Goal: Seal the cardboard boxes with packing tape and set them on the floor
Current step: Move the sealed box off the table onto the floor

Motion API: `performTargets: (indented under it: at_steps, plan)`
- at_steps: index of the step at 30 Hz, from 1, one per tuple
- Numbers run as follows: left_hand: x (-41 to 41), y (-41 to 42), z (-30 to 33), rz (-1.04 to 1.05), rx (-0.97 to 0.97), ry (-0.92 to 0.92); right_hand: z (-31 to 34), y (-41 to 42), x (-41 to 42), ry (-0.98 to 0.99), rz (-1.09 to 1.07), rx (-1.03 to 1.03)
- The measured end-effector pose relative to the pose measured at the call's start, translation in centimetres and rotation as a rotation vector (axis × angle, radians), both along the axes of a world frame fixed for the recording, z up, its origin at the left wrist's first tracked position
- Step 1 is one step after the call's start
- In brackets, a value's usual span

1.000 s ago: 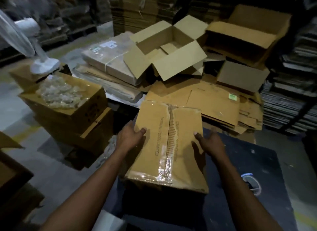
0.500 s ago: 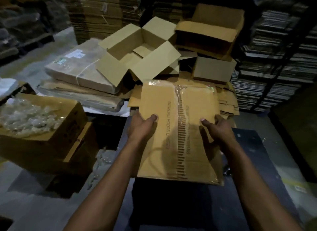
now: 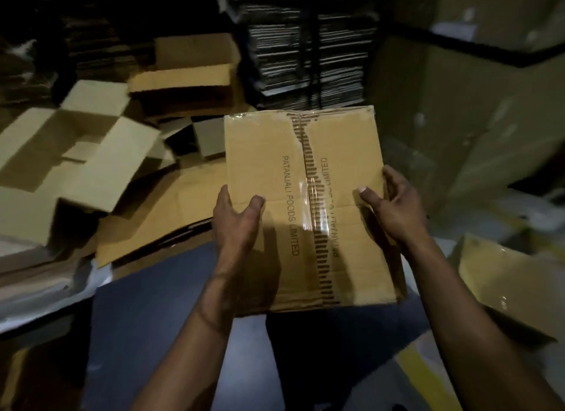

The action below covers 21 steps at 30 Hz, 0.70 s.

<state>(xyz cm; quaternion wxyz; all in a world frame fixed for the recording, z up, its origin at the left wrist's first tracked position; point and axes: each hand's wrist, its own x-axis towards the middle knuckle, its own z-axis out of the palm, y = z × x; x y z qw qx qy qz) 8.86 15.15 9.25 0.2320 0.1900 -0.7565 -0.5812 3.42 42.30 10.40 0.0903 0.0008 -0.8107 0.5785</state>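
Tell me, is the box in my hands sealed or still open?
Sealed. The box has its top flaps shut, with clear tape running along the centre seam. The left hand and right hand grip its sides.

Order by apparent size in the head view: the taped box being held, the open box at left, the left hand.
1. Taped box, nearest the camera, so unsure against
2. open box, similar in extent
3. left hand, clearly smallest

dark blue table (image 3: pixel 159 319), flattened cardboard (image 3: pixel 171 209) on it

Open box (image 3: pixel 76 154) blurred; taped box's (image 3: pixel 305 202) underside hidden.
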Motion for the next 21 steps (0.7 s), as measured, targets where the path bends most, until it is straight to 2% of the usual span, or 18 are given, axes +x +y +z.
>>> performTargets:
  at_steps: [3,6,10,14,17,21]
  plan:
    - [-3.3,7.9,-0.4,-0.109,-0.007,-0.003,-0.5,8.6,-1.3,0.001,-0.104,0.014]
    - [-7.0,16.2,-1.5,-0.225,0.019,-0.033,-1.4,17.1,-2.2,-0.059,-0.188,-0.079]
    - [-12.3,27.7,-3.8,-0.396,0.051,-0.087,-4.6,29.1,-4.5,-0.087,-0.359,-0.097]
    - [-17.7,37.6,-6.3,-0.609,0.070,-0.276,-6.5,38.7,-5.0,-0.126,-0.530,-0.076]
    - [-21.2,43.1,-8.7,-0.719,0.259,-0.504,-6.9,43.8,-4.8,-0.180,-0.614,-0.059]
    - [-23.2,48.7,-11.7,-0.817,0.328,-0.549,-8.7,48.3,-5.3,-0.290,-0.661,-0.185]
